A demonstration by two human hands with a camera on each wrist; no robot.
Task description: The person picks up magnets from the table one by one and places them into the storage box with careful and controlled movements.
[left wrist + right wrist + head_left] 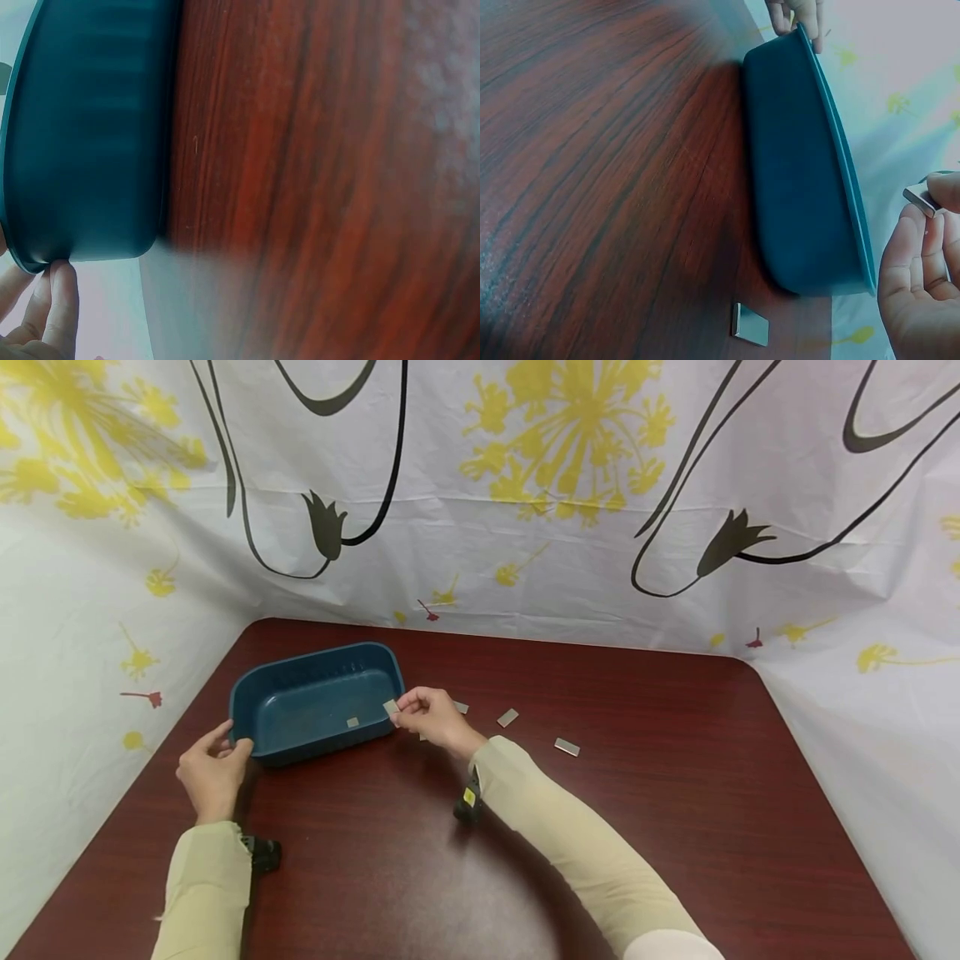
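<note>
A dark teal plastic basin (322,747) stands on the table. At its left front corner my left hand (213,772) pinches the rim between thumb and fingers; the left wrist view shows the fingertips (63,289) against the outer wall. My right hand (435,718) pinches a small flat silvery metal block (921,199) between thumb and fingers, at the basin's right end and above rim height. Inside the basin lies one similar block (353,722). Another block (750,325) rests on the table beside the basin, mostly hidden under my right hand in the head view.
More silvery blocks lie to the right of my right hand: one partly hidden (461,707), one at an angle (507,717) and one farther right (567,747). The reddish-brown wood-grain table (675,827) is bordered by a white patterned curtain (480,560) at the back and sides.
</note>
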